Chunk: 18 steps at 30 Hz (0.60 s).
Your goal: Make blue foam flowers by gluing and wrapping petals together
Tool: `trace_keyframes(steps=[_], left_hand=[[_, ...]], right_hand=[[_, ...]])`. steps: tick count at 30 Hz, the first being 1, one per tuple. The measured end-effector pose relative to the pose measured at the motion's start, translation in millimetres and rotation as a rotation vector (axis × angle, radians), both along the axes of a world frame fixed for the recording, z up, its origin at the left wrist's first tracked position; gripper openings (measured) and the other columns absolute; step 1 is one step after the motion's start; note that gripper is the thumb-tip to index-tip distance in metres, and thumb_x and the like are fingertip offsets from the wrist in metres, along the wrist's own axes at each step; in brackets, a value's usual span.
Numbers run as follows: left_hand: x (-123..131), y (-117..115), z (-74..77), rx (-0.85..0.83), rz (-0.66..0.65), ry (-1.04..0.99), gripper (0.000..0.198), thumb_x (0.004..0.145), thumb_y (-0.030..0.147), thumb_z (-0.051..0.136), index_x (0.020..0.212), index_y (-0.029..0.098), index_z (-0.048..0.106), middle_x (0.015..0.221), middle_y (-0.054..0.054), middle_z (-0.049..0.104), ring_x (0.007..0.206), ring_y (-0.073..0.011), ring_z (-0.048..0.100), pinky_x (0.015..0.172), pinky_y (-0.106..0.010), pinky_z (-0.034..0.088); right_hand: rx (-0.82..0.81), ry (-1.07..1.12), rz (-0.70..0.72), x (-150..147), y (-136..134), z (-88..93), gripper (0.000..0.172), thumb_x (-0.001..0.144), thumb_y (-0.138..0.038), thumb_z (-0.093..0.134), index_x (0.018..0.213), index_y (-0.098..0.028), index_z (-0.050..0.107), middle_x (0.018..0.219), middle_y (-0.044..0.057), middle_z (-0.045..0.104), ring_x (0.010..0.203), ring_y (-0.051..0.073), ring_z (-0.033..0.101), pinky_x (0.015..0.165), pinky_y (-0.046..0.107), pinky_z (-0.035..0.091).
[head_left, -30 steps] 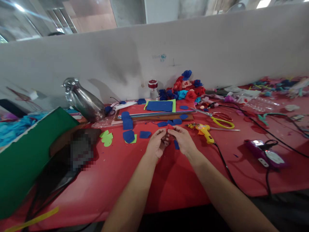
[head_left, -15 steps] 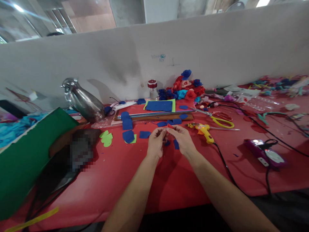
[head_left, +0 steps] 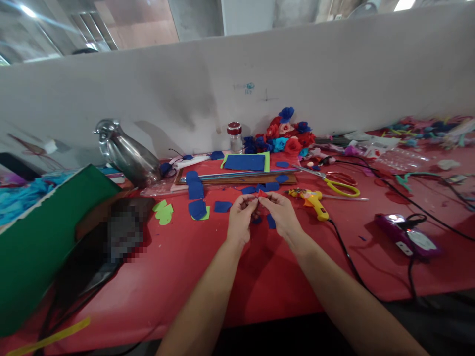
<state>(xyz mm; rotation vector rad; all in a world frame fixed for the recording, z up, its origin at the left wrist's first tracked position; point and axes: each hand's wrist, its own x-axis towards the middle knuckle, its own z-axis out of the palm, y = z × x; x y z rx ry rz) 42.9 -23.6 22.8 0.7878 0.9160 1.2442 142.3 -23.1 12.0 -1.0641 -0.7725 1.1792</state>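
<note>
Close together over the middle of the red table, my left hand (head_left: 240, 216) and my right hand (head_left: 281, 212) pinch a small red petal piece (head_left: 261, 194) between their fingertips. Only its top edge shows; the fingers cover the rest. Blue cut pieces (head_left: 271, 221) lie just under and beyond the hands. To the left are more blue pieces (head_left: 222, 206) and light green petal pieces (head_left: 163, 212). A yellow glue gun (head_left: 316, 205) rests right of my right hand, with yellow-and-red-handled scissors (head_left: 341, 185) behind it.
A purple power strip (head_left: 408, 236) with black cables lies at the right. Finished paper flowers (head_left: 285, 133) and a red-lidded jar (head_left: 234, 138) stand by the wall. At the left are a steel jug (head_left: 126, 153), a green box side (head_left: 59, 247) and a dark bag (head_left: 89, 257).
Both hands stay in nearly the same place, fingertips shifting slightly. A little more of the red piece shows above the fingers now.
</note>
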Motion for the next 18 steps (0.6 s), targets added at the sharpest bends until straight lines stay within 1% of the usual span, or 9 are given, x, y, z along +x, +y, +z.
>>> trace_keyframes(steps=[4,7,9,11,15,18], left_hand=[[1,-1,2.7,0.005,0.004,0.036,0.023,0.064,0.028,0.073,0.083,0.017,0.064,0.062,0.004,0.059,0.051,-0.0067,0.048,0.051,-0.02,0.037],[-1,0,3.4,-0.014,0.014,0.061,0.025,0.066,0.03,0.073,0.088,0.018,0.069,0.068,0.002,0.063,0.058,-0.0081,0.052,0.059,-0.022,0.041],[-2,1,2.7,0.005,0.024,0.074,0.021,0.065,0.029,0.073,0.082,0.018,0.071,0.071,0.0,0.066,0.064,-0.009,0.054,0.066,-0.022,0.042],[-5,4,1.4,0.021,0.028,0.079,0.016,0.063,0.028,0.074,0.074,0.017,0.07,0.071,0.0,0.066,0.067,-0.0095,0.054,0.069,-0.022,0.042],[-11,7,0.2,-0.007,0.022,0.062,0.014,0.06,0.023,0.076,0.065,0.016,0.065,0.063,0.003,0.059,0.06,-0.0076,0.05,0.064,-0.02,0.04],[-13,8,0.9,-0.026,0.025,0.046,0.017,0.064,0.022,0.073,0.061,0.016,0.058,0.059,0.004,0.055,0.055,-0.006,0.047,0.06,-0.019,0.039]], right_hand=[[-0.011,-0.002,0.005,1,-1,1.1,0.019,0.056,-0.032,0.073,0.068,-0.019,0.066,0.061,-0.003,0.062,0.058,0.013,0.053,0.06,0.028,0.043],[0.002,-0.007,0.026,1,-2,4.7,0.016,0.056,-0.03,0.072,0.067,-0.02,0.067,0.061,-0.003,0.063,0.059,0.013,0.054,0.063,0.028,0.043],[0.004,-0.016,0.019,1,-2,7.3,0.015,0.055,-0.029,0.073,0.065,-0.02,0.066,0.062,-0.003,0.063,0.06,0.012,0.054,0.065,0.028,0.043],[-0.005,-0.028,0.009,1,-3,8.6,0.015,0.053,-0.027,0.074,0.063,-0.021,0.065,0.06,-0.004,0.062,0.06,0.011,0.053,0.065,0.027,0.043],[-0.027,-0.029,0.015,1,-2,6.8,0.019,0.051,-0.027,0.076,0.064,-0.021,0.063,0.06,-0.005,0.061,0.06,0.011,0.051,0.064,0.026,0.041],[-0.045,-0.018,0.04,1,-1,4.7,0.021,0.05,-0.028,0.077,0.063,-0.02,0.063,0.058,-0.006,0.058,0.058,0.01,0.049,0.061,0.026,0.039]])
